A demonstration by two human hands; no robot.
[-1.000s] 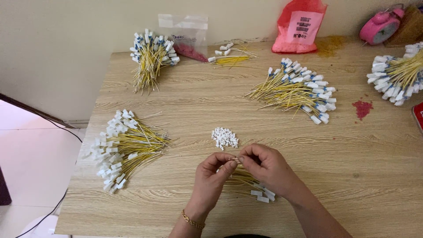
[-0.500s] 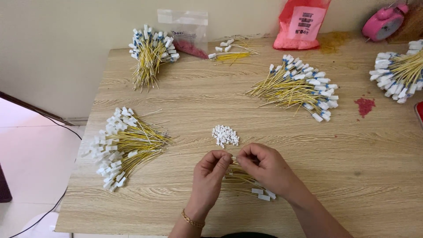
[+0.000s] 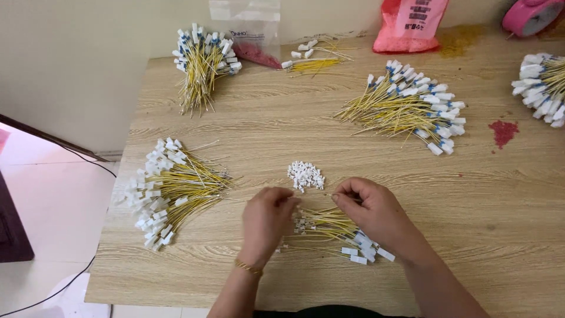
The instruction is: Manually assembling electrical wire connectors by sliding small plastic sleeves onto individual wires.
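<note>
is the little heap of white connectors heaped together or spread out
Heaped together: the small white connectors sit in one compact pile on the wooden table, just beyond the left hand and right hand.

Wooden table (image 3: pixel 247 123), yellow wire bundles (image 3: pixel 406 109), small white connector pile (image 3: pixel 305 175), pink bag (image 3: pixel 410 26)

Wall: plain cream-painted wall (image 3: pixel 76 65), matte, evenly lit.
Furniture: light wood-grain rectangular table (image 3: pixel 500 224) set against it; red stain (image 3: pixel 503 132) on top.
Floor: pale glossy tiled floor (image 3: pixel 53 200), brightly lit; thin black cable (image 3: pixel 70 156) trailing across.
</note>
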